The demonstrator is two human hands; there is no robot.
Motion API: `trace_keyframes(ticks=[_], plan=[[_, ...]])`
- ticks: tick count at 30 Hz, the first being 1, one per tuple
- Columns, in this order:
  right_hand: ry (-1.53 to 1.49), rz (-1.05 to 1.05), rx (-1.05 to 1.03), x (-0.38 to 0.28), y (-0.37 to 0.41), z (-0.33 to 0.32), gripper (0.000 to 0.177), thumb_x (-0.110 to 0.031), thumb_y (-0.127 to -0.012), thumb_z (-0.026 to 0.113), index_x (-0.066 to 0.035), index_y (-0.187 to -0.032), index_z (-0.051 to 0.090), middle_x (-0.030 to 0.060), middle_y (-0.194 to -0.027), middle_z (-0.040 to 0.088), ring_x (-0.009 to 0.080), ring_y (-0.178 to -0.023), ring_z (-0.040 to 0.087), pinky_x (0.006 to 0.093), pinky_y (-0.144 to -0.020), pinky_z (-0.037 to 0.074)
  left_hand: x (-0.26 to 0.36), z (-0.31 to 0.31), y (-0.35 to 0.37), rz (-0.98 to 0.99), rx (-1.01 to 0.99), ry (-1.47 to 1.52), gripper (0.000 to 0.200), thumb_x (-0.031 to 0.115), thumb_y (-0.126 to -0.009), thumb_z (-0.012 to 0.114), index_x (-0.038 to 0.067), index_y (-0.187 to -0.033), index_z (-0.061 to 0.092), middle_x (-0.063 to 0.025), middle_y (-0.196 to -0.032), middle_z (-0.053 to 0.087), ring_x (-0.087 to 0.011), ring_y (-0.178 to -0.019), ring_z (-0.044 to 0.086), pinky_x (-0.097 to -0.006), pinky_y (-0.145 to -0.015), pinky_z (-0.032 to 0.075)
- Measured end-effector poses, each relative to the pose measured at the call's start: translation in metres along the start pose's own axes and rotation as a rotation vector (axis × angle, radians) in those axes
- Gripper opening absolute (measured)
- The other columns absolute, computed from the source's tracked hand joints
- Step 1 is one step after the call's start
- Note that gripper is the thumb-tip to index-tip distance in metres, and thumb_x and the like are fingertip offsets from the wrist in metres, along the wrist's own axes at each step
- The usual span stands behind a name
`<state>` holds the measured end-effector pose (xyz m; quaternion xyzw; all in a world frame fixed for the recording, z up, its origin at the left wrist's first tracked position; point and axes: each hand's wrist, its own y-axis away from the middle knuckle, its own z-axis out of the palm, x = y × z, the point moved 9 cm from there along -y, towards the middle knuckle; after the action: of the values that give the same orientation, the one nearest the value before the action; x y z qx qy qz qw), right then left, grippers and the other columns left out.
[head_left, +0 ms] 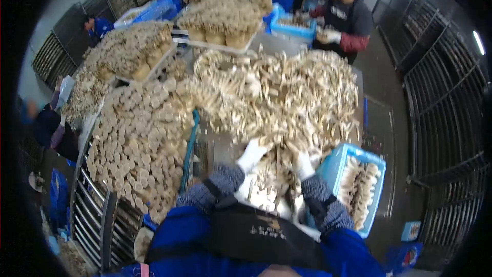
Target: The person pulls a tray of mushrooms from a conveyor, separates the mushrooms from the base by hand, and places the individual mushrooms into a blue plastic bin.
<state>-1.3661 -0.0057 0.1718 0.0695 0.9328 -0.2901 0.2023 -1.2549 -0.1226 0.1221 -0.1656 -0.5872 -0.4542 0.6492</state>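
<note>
My left hand (252, 155), in a white glove, is at the near edge of a large pile of loose mushrooms (287, 92) on a metal table. Its fingers are bent around mushrooms there. Just to the right, my right hand (303, 164), gloved too, closes on mushrooms at the same edge. The fingertips of both hands blend into the pile, so the exact pieces are hard to make out. Between my forearms lie more loose mushrooms (269, 174). Beside my right forearm stands a light-blue basket (378, 195) with mushrooms laid in rows (359, 190).
Left of the table is a heap of round mushroom stem bases (138, 143), bordered by a teal strip (189, 151). Trays of clustered mushrooms (220, 15) stand at the back. A co-worker (346, 18) works at another blue basket (294, 31). Metal racks (446, 92) line the right.
</note>
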Motion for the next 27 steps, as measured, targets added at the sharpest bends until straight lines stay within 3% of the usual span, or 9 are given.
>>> trace_keyframes(ticks=[2, 6, 7, 11, 14, 15, 19, 22, 27], plan=[[-0.279, 0.005, -0.291, 0.001, -0.001, 0.039, 0.042, 0.001, -0.083, 0.057, -0.004, -0.124, 0.064, 0.0246, -0.127, 0.06, 0.0354, -0.12, 0.057, 0.0412, -0.1, 0.047, -0.053, 0.02, -0.024, 0.025, -0.276, -0.025, 0.052, 0.005, -0.091, 0.065, -0.003, -0.138, 0.044, -0.0142, -0.123, 0.06, -0.0196, -0.109, 0.059, -0.0289, -0.092, 0.053], [-1.04, 0.974, -0.125, 0.061, 0.026, 0.071, 0.033, -0.023, -0.09, 0.067, 0.004, -0.107, 0.067, 0.0089, -0.08, 0.067, 0.014, -0.056, 0.058, 0.0258, -0.055, 0.049, -0.034, 0.004, -0.025, 0.296, -0.071, -0.32, 0.061, 0.019, -0.099, 0.056, -0.005, -0.148, 0.029, -0.0147, -0.121, 0.057, -0.021, -0.11, 0.057, -0.0308, -0.09, 0.051], [-0.962, 0.929, -0.171, 0.063, 0.02, 0.074, 0.038, -0.024, -0.092, 0.066, 0.006, -0.114, 0.062, 0.0063, -0.068, 0.063, 0.0135, -0.045, 0.052, 0.0263, -0.046, 0.045, -0.039, -0.005, -0.018, 0.016, 0.02, -0.05, 0.061, 0.025, -0.099, 0.058, -0.005, -0.145, 0.033, -0.0154, -0.116, 0.059, -0.0214, -0.104, 0.059, -0.0325, -0.092, 0.049], [-0.927, 0.833, -0.385, 0.028, -0.015, 0.071, 0.047, -0.035, -0.097, 0.059, 0.004, -0.124, 0.057, 0.0097, -0.084, 0.068, 0.0134, -0.074, 0.062, 0.0258, -0.07, 0.048, -0.015, -0.028, -0.025, 0.135, 0.171, -0.524, 0.06, 0.034, -0.099, 0.056, -0.006, -0.139, 0.038, -0.027, -0.121, 0.061, -0.0397, -0.11, 0.06, -0.0423, -0.093, 0.048], [-0.458, 0.64, -0.284, 0.083, -0.021, 0.109, 0.047, -0.036, -0.098, 0.056, 0.004, -0.123, 0.059, 0.0179, -0.1, 0.069, 0.024, -0.089, 0.065, 0.0348, -0.083, 0.05, -0.041, -0.063, -0.045, -0.016, 0.206, -0.757, 0.054, 0.028, -0.1, 0.053, -0.004, -0.141, 0.037, -0.025, -0.123, 0.06, -0.0413, -0.113, 0.057, -0.0422, -0.096, 0.047], [-0.425, 0.732, -0.292, 0.096, -0.031, 0.113, 0.049, -0.037, -0.095, 0.061, 0.005, -0.122, 0.061, 0.0273, -0.119, 0.064, 0.0388, -0.115, 0.059, 0.0417, -0.098, 0.047, -0.02, -0.064, -0.043, 0.283, 0.255, -0.812, 0.043, 0.013, -0.096, 0.054, 0.001, -0.137, 0.045, -0.0218, -0.124, 0.059, -0.0401, -0.116, 0.056, -0.042, -0.096, 0.047], [-0.107, 0.279, -0.203, 0.098, -0.091, 0.126, 0.038, -0.013, -0.087, 0.057, -0.001, -0.123, 0.06, 0.0214, -0.119, 0.064, 0.0362, -0.113, 0.059, 0.0434, -0.1, 0.045, 0.004, -0.077, -0.035, 0.524, 0.267, -0.798, 0.044, -0.01, -0.08, 0.046, 0.003, -0.118, 0.063, -0.0194, -0.114, 0.062, -0.0333, -0.109, 0.06, -0.0365, -0.097, 0.047], [0.257, 0.014, -0.382, 0.115, -0.106, 0.171, 0.048, -0.006, -0.077, 0.054, -0.004, -0.126, 0.058, 0.0156, -0.121, 0.062, 0.0334, -0.121, 0.051, 0.0449, -0.1, 0.042, -0.009, -0.107, -0.043, 0.337, 0.364, -0.773, 0.044, -0.01, -0.078, 0.048, 0.003, -0.117, 0.064, -0.0181, -0.115, 0.062, -0.0326, -0.11, 0.06, -0.0363, -0.097, 0.047], [0.458, -0.135, -0.796, 0.118, -0.111, 0.19, 0.023, -0.015, -0.079, 0.057, -0.005, -0.096, 0.07, 0.014, -0.099, 0.07, 0.0318, -0.096, 0.065, 0.0433, -0.083, 0.05, -0.01, -0.154, -0.043, 0.399, 0.576, -1.033, 0.037, 0.012, -0.083, 0.066, 0.004, -0.118, 0.063, -0.0185, -0.122, 0.06, -0.035, -0.115, 0.056, -0.0418, -0.1, 0.045]])
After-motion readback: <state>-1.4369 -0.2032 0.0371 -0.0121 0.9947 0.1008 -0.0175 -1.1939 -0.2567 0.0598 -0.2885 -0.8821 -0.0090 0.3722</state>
